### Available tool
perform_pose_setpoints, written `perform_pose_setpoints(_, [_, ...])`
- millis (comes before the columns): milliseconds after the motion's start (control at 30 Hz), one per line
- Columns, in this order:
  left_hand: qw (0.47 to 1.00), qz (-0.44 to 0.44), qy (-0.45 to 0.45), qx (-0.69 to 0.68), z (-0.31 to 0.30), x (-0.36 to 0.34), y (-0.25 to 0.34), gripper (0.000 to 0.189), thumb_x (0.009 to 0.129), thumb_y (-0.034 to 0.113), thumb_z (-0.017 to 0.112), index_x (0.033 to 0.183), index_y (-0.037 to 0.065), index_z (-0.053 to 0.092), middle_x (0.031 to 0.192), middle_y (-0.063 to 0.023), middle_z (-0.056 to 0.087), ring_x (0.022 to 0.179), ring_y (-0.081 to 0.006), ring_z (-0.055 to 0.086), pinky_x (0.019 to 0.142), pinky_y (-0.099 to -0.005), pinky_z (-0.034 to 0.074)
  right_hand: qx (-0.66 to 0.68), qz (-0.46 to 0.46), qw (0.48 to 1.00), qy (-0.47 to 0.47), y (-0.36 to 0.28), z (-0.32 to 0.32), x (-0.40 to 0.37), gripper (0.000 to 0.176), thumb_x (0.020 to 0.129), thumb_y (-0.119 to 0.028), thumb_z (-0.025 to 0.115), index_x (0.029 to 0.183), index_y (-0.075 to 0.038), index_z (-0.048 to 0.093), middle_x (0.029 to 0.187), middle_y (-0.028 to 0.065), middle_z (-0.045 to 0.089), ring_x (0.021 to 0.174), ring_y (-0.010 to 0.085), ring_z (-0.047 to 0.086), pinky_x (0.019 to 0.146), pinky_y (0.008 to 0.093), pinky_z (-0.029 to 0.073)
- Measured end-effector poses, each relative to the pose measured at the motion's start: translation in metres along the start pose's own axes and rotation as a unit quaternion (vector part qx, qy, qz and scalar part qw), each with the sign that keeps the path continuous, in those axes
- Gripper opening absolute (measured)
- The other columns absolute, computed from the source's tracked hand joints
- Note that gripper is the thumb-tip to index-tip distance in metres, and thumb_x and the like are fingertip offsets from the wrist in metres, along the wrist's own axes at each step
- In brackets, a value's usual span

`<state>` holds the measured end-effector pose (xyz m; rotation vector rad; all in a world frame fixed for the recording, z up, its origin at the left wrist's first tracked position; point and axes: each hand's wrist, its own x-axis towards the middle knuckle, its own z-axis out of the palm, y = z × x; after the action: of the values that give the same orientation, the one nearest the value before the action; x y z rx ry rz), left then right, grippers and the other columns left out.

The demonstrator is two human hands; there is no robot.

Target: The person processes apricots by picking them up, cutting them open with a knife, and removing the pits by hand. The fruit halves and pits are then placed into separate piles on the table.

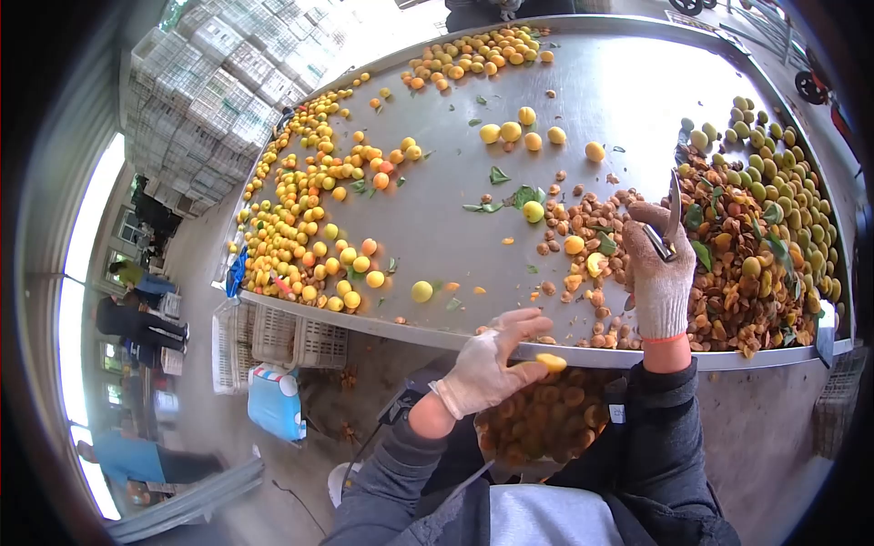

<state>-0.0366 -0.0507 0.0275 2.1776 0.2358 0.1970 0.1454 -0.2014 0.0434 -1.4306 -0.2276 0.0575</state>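
My left hand (492, 359), in a white glove, is at the table's near edge with its fingers stretched apart. A yellow apricot half (551, 362) is at its thumb tip, above a container of apricot halves (546, 414); whether it still touches the thumb is hard to tell. My right hand (657, 273), in a knitted glove with bare-looking wrist below, is closed around a knife (675, 205) whose blade points away from me. Around this hand lie apricot pits (592, 223), a whole yellow apricot (574, 245) and a cut one (596, 264).
The metal table (437, 209) has a raised rim. Many yellow apricots (305, 200) lie left, with greener ones (774, 168) at right beside a brown heap (737, 273). Stacked crates (218, 82) stand beyond. A blue-and-white stool (276, 402) is at lower left; people (141, 323) are farther off.
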Motion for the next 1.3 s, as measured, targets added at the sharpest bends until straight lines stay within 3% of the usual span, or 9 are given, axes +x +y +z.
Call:
perform_pose_setpoints(33, [0.996, 0.062, 0.030, 0.063, -0.001, -0.004, -0.008, 0.038, 0.083, 0.017, 0.068, 0.118, 0.010, 0.058, 0.109, -0.0104, 0.062, 0.100, -0.0201, 0.062, 0.087, -0.0297, 0.049, 0.001, -0.017, 1.000, 0.001, 0.002, -0.001, -0.001, 0.022, 0.082, -0.006, 0.065, 0.103, 0.001, 0.065, 0.105, 0.0076, 0.064, 0.085, 0.0101, 0.060, 0.073, 0.0223, 0.048])
perform_pose_setpoints(133, [0.972, -0.178, 0.134, -0.070, -0.025, 0.000, -0.044, 0.035, 0.082, 0.018, 0.066, 0.116, 0.008, 0.060, 0.114, -0.0116, 0.063, 0.106, -0.0276, 0.061, 0.094, -0.0337, 0.046, 0.032, -0.008, 0.999, 0.007, -0.001, -0.002, -0.003, 0.020, 0.082, -0.004, 0.063, 0.102, 0.001, 0.065, 0.103, 0.0071, 0.064, 0.084, 0.0091, 0.060, 0.071, 0.0220, 0.048])
perform_pose_setpoints(233, [0.883, -0.308, -0.046, 0.352, -0.049, 0.014, -0.090, 0.054, 0.083, 0.043, 0.059, 0.125, 0.010, 0.056, 0.117, -0.0207, 0.061, 0.111, -0.0332, 0.058, 0.095, -0.0404, 0.044, 0.055, -0.040, 0.998, 0.013, 0.004, -0.004, 0.001, 0.019, 0.082, -0.004, 0.063, 0.100, 0.000, 0.065, 0.090, 0.0025, 0.062, 0.079, 0.0076, 0.057, 0.068, 0.0220, 0.047])
perform_pose_setpoints(300, [0.862, -0.362, -0.078, 0.346, -0.039, 0.024, -0.085, 0.064, 0.081, 0.051, 0.058, 0.129, 0.008, 0.053, 0.116, -0.0200, 0.062, 0.112, -0.0337, 0.058, 0.096, -0.0413, 0.044, 0.032, 0.015, 0.999, 0.029, -0.004, -0.007, 0.004, 0.018, 0.082, -0.004, 0.062, 0.100, 0.000, 0.065, 0.089, 0.0026, 0.063, 0.078, 0.0081, 0.057, 0.069, 0.0226, 0.047])
perform_pose_setpoints(467, [0.903, -0.264, -0.177, 0.289, 0.056, 0.060, -0.022, 0.076, 0.081, 0.053, 0.059, 0.139, 0.009, 0.040, 0.136, -0.0234, 0.045, 0.121, -0.0350, 0.052, 0.098, -0.0407, 0.043, 0.025, 0.008, 0.999, 0.039, -0.010, -0.010, 0.008, 0.021, 0.084, -0.005, 0.064, 0.104, 0.000, 0.065, 0.091, 0.0033, 0.065, 0.077, 0.0075, 0.057, 0.070, 0.0227, 0.047])
perform_pose_setpoints(633, [0.951, -0.168, -0.239, 0.098, 0.100, 0.091, -0.003, 0.060, 0.079, 0.048, 0.065, 0.124, 0.009, 0.057, 0.127, -0.0197, 0.054, 0.114, -0.0348, 0.055, 0.097, -0.0393, 0.044, 0.030, 0.020, 0.998, 0.044, -0.005, -0.020, 0.011, 0.020, 0.083, -0.004, 0.064, 0.103, 0.000, 0.065, 0.089, 0.0027, 0.064, 0.078, 0.0071, 0.057, 0.069, 0.0225, 0.048])
perform_pose_setpoints(800, [0.974, -0.117, 0.040, 0.192, 0.050, 0.128, -0.045, 0.044, 0.080, 0.027, 0.066, 0.122, 0.014, 0.061, 0.121, -0.0161, 0.058, 0.105, -0.0337, 0.059, 0.091, -0.0410, 0.047, 0.070, 0.051, 0.994, 0.066, -0.011, -0.037, 0.013, 0.021, 0.083, -0.004, 0.064, 0.103, -0.001, 0.065, 0.090, 0.0033, 0.065, 0.077, 0.0077, 0.059, 0.069, 0.0225, 0.048])
perform_pose_setpoints(1167, [0.976, 0.095, -0.073, 0.181, 0.168, 0.185, -0.066, 0.024, 0.082, 0.016, 0.062, 0.102, 0.002, 0.059, 0.090, -0.0195, 0.063, 0.087, -0.0341, 0.063, 0.078, -0.0399, 0.049, 0.119, 0.035, 0.991, 0.050, -0.013, -0.044, 0.016, 0.019, 0.083, -0.006, 0.066, 0.101, -0.001, 0.065, 0.100, 0.0064, 0.065, 0.089, 0.0119, 0.060, 0.077, 0.0257, 0.049])
perform_pose_setpoints(1300, [0.976, 0.049, -0.191, 0.088, 0.134, 0.196, -0.018, 0.040, 0.078, 0.022, 0.069, 0.111, 0.001, 0.060, 0.096, -0.0192, 0.066, 0.095, -0.0338, 0.064, 0.083, -0.0364, 0.049, 0.127, 0.021, 0.989, 0.076, -0.012, -0.048, 0.015, 0.020, 0.083, -0.003, 0.063, 0.103, -0.001, 0.062, 0.073, 0.0029, 0.061, 0.046, 0.0043, 0.048, 0.038, 0.0179, 0.035])
